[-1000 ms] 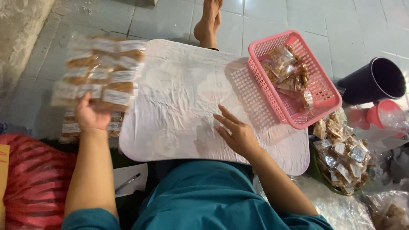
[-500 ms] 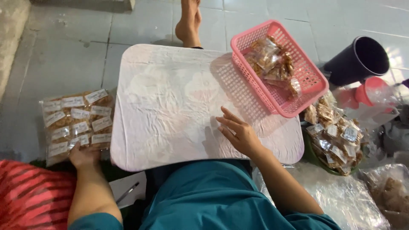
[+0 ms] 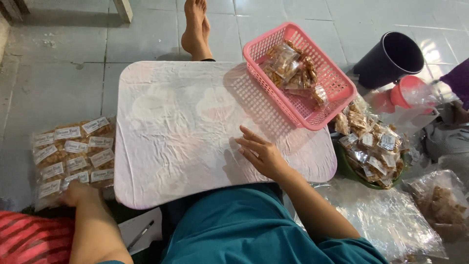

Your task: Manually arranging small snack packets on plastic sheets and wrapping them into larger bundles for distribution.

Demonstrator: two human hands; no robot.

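Big labelled snack pack [image 3: 73, 156], held up a second ago, now lies on the floor left of the tabletop [image 3: 161, 142]. Left hand [image 3: 78, 193] rests at its edge, grip loose; right hand [image 3: 261, 154] spread flat on tabletop.

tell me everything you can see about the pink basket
The pink basket is a rectangular tray of what looks like plastic, with latticed walls and floor and a solid rim. It sits upright, turned at an angle, on the far right corner of the pale lap table, partly overhanging its edge. Inside lies a small heap of clear snack packets with brown contents. Neither hand touches it.
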